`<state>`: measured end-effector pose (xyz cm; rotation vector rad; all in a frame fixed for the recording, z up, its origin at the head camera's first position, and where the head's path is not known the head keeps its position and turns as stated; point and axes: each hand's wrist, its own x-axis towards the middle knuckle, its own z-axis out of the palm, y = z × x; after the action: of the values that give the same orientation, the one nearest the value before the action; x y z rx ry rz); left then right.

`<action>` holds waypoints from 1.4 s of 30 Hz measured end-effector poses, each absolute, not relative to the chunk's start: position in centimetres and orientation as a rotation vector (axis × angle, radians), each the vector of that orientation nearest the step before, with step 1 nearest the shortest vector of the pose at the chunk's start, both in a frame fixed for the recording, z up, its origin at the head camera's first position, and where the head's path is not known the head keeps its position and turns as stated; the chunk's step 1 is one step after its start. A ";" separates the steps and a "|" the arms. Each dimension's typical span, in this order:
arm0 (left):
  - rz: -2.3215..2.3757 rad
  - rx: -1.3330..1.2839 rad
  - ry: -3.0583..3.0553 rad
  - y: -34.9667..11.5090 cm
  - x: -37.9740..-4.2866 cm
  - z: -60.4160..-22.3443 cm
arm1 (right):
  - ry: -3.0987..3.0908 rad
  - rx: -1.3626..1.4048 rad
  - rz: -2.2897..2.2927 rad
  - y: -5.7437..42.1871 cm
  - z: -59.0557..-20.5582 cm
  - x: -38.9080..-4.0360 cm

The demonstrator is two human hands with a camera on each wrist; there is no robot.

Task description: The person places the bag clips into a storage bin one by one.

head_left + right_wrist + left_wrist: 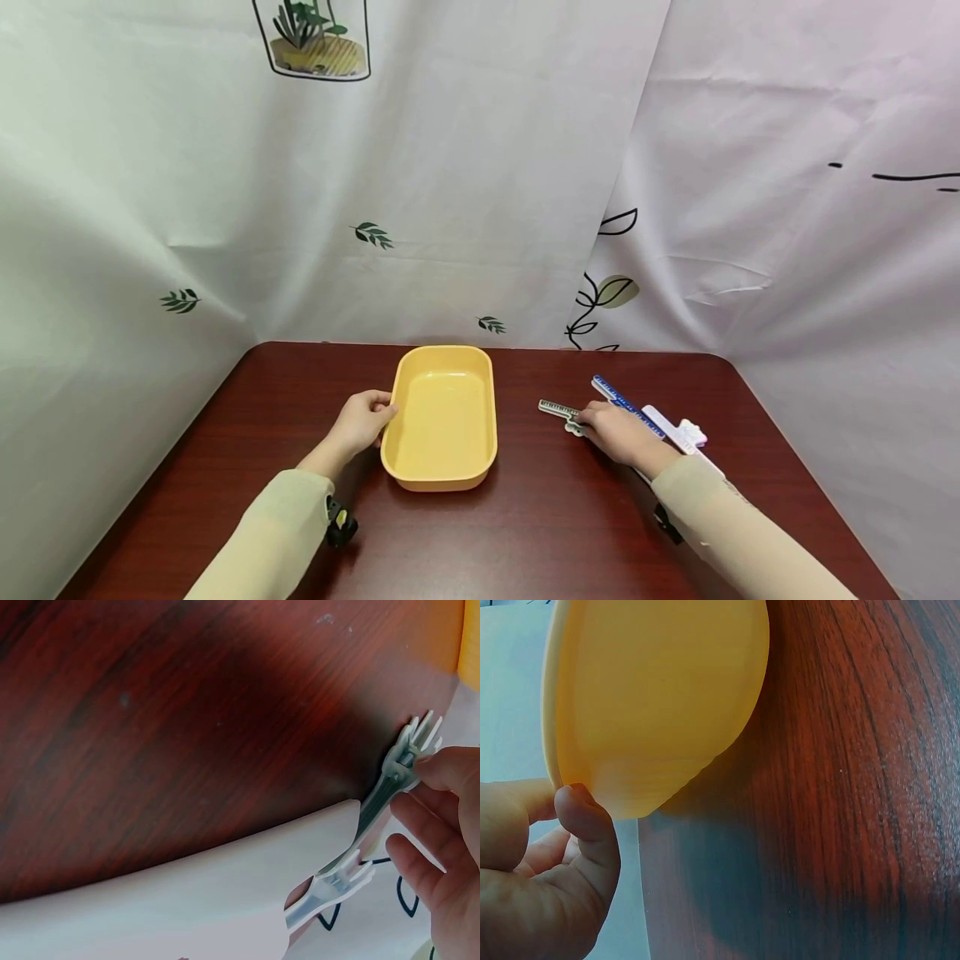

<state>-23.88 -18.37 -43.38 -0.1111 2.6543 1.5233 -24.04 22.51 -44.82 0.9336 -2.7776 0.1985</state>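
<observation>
My left hand pinches the left rim of a yellow rectangular tray. In the left wrist view its thumb lies over the rim of the tray, with the fingers partly hidden behind. To the right, my right hand pinches a pale green ruler clip by its raised grip, as the right wrist view shows of the clip. A blue ruler clip lies just beyond that hand. Beside it is a white ruler clip with a flower-like grip, partly covered by the right forearm.
A dark red wood-grain table carries everything. White cloth with printed leaves hangs behind its far edge and along both sides. A wide white strip fills the lower left of the right wrist view, in front of the clips.
</observation>
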 end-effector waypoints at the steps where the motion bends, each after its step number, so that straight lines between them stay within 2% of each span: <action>1: 1.521 -0.110 2.654 -18.4 -23.9 -43.4 | -2.778 0.940 0.201 22.4 -44.8 -24.0; 31: 1.516 -0.103 2.641 -18.5 -23.9 -43.3 | -2.701 1.032 0.190 21.4 -45.1 -23.7; 34: 1.512 -0.105 2.632 -18.5 -23.9 -43.3 | -2.726 0.948 0.230 21.2 -45.2 -23.6; 42: 1.497 -0.102 2.643 -18.5 -23.9 -43.3 | -2.915 0.453 0.336 20.4 -45.2 -23.5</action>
<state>-23.91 -18.53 -43.32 -0.1018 2.6428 1.4973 -23.51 20.40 -45.22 0.4534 -2.9154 0.3363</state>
